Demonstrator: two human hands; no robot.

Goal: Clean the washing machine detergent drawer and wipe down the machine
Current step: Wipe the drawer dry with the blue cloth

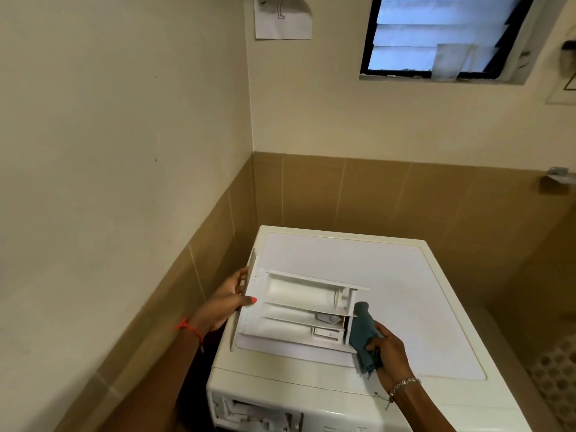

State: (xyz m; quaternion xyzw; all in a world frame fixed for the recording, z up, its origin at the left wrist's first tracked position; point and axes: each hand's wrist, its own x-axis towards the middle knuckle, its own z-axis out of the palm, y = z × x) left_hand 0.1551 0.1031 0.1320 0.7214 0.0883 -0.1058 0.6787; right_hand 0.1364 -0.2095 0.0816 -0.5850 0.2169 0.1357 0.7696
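The white detergent drawer point(299, 310) lies on top of the white washing machine point(405, 291), its compartments facing up. My left hand point(229, 299) grips the drawer's front panel at its left end, thumb on top. A dark teal cloth point(363, 333) sits pressed against the drawer's right end, and my right hand point(389, 350) holds it with curled fingers. The empty drawer slot point(255, 413) shows in the machine's front, at the bottom of the view.
The machine stands in a corner, with tan wall tiles point(311, 191) behind and to its left. A louvred window point(445, 35) is high on the back wall. A metal wall fitting point(558, 176) sticks out at the right. Patterned floor point(558, 375) shows right of the machine.
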